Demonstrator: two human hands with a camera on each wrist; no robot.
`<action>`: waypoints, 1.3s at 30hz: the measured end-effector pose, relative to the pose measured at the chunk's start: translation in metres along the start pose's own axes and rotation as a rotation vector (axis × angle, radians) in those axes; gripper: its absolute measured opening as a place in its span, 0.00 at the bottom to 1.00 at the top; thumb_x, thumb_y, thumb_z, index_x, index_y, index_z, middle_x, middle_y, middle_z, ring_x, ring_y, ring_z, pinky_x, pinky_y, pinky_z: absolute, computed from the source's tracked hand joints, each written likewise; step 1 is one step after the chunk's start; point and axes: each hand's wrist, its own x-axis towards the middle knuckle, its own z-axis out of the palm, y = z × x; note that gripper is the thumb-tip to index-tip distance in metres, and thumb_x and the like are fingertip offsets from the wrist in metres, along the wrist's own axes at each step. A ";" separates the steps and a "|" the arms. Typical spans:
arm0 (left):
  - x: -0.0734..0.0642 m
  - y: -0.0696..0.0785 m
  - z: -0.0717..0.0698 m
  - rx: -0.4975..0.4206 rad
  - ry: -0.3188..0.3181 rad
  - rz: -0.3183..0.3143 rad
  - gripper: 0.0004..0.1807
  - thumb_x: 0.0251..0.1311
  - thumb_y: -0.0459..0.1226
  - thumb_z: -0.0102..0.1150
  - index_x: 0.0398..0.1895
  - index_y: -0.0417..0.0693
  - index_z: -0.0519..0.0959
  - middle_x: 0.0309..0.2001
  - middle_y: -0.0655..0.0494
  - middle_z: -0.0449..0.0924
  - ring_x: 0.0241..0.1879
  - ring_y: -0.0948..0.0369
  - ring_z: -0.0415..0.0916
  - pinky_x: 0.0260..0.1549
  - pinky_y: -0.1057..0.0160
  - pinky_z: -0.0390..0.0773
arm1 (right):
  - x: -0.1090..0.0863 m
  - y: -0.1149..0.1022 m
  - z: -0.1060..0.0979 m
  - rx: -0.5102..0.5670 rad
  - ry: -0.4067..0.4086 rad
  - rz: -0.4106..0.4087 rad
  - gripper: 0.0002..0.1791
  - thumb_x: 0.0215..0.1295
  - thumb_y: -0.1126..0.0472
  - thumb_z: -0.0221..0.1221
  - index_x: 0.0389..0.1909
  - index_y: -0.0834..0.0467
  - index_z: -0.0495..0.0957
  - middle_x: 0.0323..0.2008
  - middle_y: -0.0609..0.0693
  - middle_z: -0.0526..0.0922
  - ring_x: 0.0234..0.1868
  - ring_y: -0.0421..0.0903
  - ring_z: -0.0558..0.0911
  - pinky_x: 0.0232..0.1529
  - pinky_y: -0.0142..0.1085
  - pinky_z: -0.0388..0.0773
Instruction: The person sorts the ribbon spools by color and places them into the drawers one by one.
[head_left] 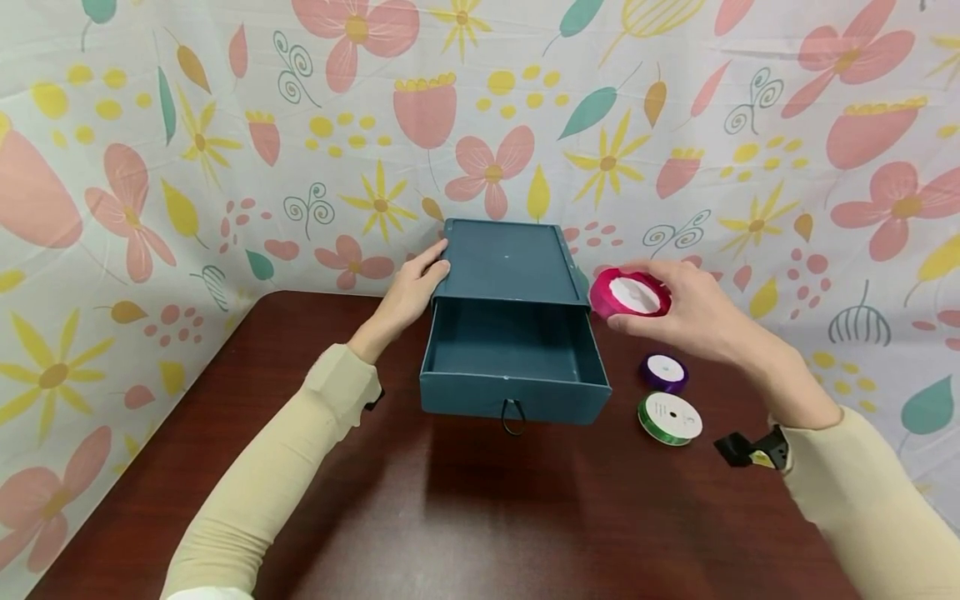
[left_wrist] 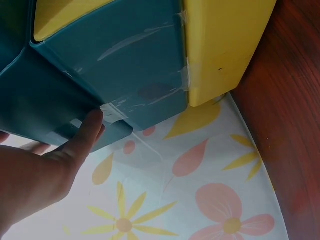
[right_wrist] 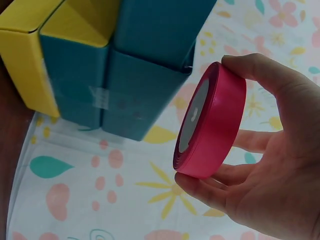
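Note:
A dark teal drawer box [head_left: 506, 262] stands at the far side of the table, its drawer [head_left: 517, 398] pulled out toward me with a bare interior and a small loop handle [head_left: 513, 417]. My left hand [head_left: 411, 292] rests against the box's upper left edge; in the left wrist view its thumb [left_wrist: 89, 131] lies along the teal side. To the right of the box, my right hand [head_left: 693, 307] holds a roll of pink ribbon [head_left: 630, 293] in the air. The right wrist view shows thumb and fingers gripping the roll [right_wrist: 215, 122] across its rim.
Right of the drawer, a purple ribbon roll [head_left: 664, 372] and a green ribbon spool [head_left: 670, 418] lie on the dark wooden table [head_left: 480, 533]. Yellow sections [left_wrist: 225, 45] of the box show lower down in the wrist views. Floral cloth [head_left: 480, 108] hangs behind.

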 end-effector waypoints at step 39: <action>0.001 -0.001 0.001 -0.023 0.000 0.000 0.29 0.74 0.49 0.38 0.76 0.58 0.54 0.76 0.56 0.51 0.74 0.55 0.54 0.71 0.51 0.59 | 0.009 -0.073 0.035 0.083 -0.106 -0.251 0.41 0.42 0.47 0.75 0.61 0.48 0.72 0.56 0.47 0.75 0.56 0.45 0.71 0.40 0.41 0.84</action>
